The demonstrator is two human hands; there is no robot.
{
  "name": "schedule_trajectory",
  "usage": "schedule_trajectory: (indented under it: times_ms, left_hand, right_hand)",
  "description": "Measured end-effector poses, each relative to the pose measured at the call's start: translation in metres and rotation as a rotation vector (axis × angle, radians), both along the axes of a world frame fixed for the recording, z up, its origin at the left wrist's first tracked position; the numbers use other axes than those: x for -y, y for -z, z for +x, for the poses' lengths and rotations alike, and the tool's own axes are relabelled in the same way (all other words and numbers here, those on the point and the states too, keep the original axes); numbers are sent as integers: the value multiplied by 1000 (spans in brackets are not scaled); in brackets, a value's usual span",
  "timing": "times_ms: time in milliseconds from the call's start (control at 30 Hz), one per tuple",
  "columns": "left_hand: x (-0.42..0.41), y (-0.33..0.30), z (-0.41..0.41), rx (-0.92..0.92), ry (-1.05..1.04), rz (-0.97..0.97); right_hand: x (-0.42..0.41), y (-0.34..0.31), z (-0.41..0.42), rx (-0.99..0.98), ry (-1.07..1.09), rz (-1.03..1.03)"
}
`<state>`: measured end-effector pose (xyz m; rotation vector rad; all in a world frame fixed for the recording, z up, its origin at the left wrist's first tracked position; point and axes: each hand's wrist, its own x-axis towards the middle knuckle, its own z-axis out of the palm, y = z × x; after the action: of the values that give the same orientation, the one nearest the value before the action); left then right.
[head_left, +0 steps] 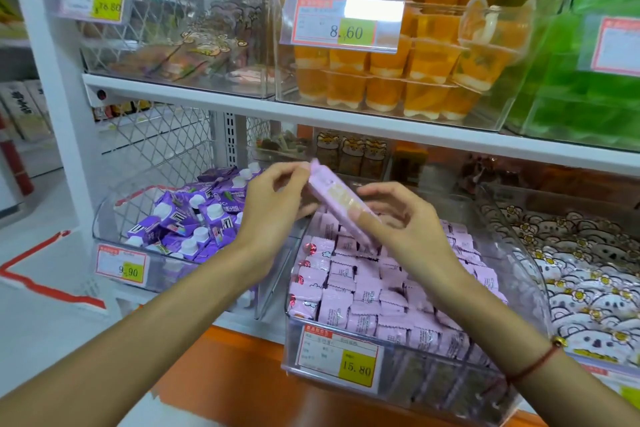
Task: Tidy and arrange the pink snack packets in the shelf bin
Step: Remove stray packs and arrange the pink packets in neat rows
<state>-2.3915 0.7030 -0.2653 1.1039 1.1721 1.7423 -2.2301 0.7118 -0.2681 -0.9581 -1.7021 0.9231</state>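
I hold one long pink plastic snack packet [341, 199] tilted above the clear plastic shelf bin [512, 288], my left hand [273, 199] pinching its upper end and my right hand [398, 218] gripping its lower half. The other small pink wrapped packets [367, 295] lie in rows inside that bin, behind a price tag reading 15.80 [341, 359].

Snack packets [363, 291] lie in the clear bin [450, 388]; one held packet [341, 201] sits above them, between both hands; carton bin [114, 218] at 9 o'clock; jelly cups [398, 80] at 12 o'clock, one shelf up.
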Motion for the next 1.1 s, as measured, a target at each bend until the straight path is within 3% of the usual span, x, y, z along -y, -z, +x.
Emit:
schedule_trajectory:
  times_ms: [100,167,233,333,467,633,833,1000,1100]
  left_hand:
    - [0,-3,-17,-499,207,98]
    - [1,-1,-25,-745,309,129]
    - [1,1,-27,-837,323,170]
    - [-3,4,-27,-736,254,252]
    - [-6,11,-27,-682,129,178]
    - [-4,12,-21,-687,46,82]
    - [-1,5,-12,-1058,-21,175]
    - [-9,-5,-14,-771,268,248]
    - [-15,-2,-13,-711,325,231]
  right_hand:
    - [-2,-6,4,-377,-62,-562]
    - [-4,-8,7,-527,-95,-781]
    - [-5,-9,8,-561,-110,-872]
    - [-6,-8,7,-563,-167,-909]
    - [-8,-7,13,-555,-223,-783]
    - [-5,-6,10,-435,-165,-417]
    - [-3,-4,5,-297,54,-89]
    - [-13,-5,-2,-180,32,42]
    - [-18,0,-6,-60,75,70]
